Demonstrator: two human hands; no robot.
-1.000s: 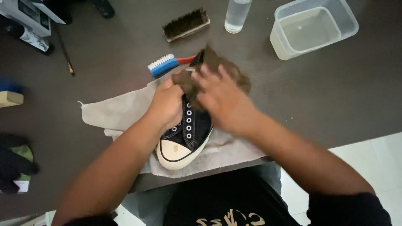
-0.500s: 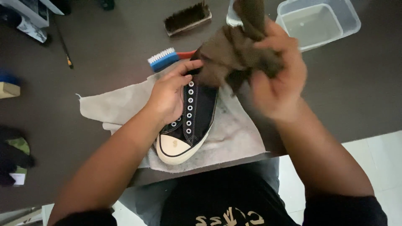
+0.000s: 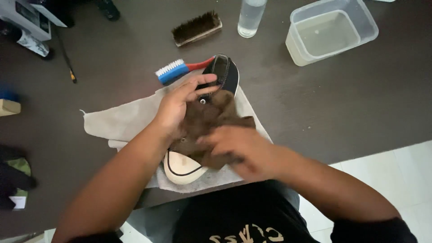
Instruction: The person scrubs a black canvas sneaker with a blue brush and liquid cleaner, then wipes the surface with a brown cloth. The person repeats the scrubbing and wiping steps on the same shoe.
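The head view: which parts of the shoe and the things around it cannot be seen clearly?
- Black shoe: its middle, with the lace holes, is hidden under the brown cloth.
- Right hand: blurred by motion, so its fingers and grip cannot be told.
- Left hand: its palm, against the shoe, is hidden.
- Grey cloth: its near part is covered by the arms.
- Dark things at the left edge: cut off, dim.

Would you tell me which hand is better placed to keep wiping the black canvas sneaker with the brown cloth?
Right, probably. The right hand presses the brown cloth onto the black canvas sneaker, while the left hand grips the sneaker's side, steadying it on the grey rag.
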